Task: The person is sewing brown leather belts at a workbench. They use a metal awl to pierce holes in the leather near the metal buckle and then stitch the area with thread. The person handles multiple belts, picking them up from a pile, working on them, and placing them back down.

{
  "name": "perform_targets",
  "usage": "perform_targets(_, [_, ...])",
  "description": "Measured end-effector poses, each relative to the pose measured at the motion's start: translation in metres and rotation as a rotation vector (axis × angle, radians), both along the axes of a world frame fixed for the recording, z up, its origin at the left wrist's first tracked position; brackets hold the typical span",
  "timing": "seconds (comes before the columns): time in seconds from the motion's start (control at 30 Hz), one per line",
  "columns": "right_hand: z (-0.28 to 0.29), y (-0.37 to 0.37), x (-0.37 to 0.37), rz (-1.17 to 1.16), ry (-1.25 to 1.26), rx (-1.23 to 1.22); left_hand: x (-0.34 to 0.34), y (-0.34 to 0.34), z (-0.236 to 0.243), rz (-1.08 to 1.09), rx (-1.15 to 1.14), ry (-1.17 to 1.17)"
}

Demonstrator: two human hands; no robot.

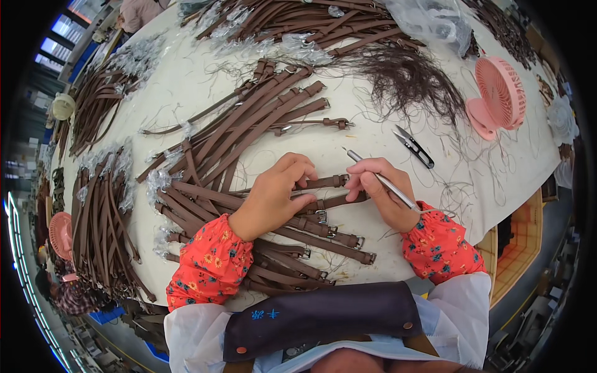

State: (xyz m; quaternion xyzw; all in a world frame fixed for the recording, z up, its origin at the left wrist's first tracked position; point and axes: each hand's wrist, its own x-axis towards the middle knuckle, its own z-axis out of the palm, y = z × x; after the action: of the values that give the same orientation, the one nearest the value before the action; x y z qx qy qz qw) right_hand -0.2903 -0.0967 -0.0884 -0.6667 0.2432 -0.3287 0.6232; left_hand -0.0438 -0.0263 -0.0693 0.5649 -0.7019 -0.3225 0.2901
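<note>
1. Head view: your right hand gripped a thin, silver, pen-shaped metal tool with bent fingers.
2. Your left hand had curled fingers near a flat brown strap with a metal buckle; I couldn't tell if they pinched it.
3. That strap reached between your hands, over the white table.

Matt leather-like straps, shiny metal buckles, smooth metallic pen-shaped tool, glossy plastic film, cloth sleeves

Straps on table, left of snips; fan beyond.
</note>
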Motion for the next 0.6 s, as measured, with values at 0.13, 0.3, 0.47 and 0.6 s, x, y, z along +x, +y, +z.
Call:
perform_targets(0.13, [-0.002, 0.001, -0.001, 0.026, 0.005, 0.027, -0.002, -0.001, 0.001, -0.020, 0.001, -0.030])
perform_targets(0.3, [0.000, 0.002, 0.003, 0.002, -0.004, 0.119, -0.010, 0.000, -0.012, -0.012, -0.217, -0.150])
perform_targets(0.47, [-0.008, 0.000, 0.002, 0.085, -0.032, 0.235, -0.017, 0.005, -0.014, -0.063, -0.351, -0.315])
perform_targets(0.6, [-0.004, -0.001, 0.003, 0.132, 0.035, 0.292, -0.018, 0.001, -0.014, -0.008, -0.280, -0.156])
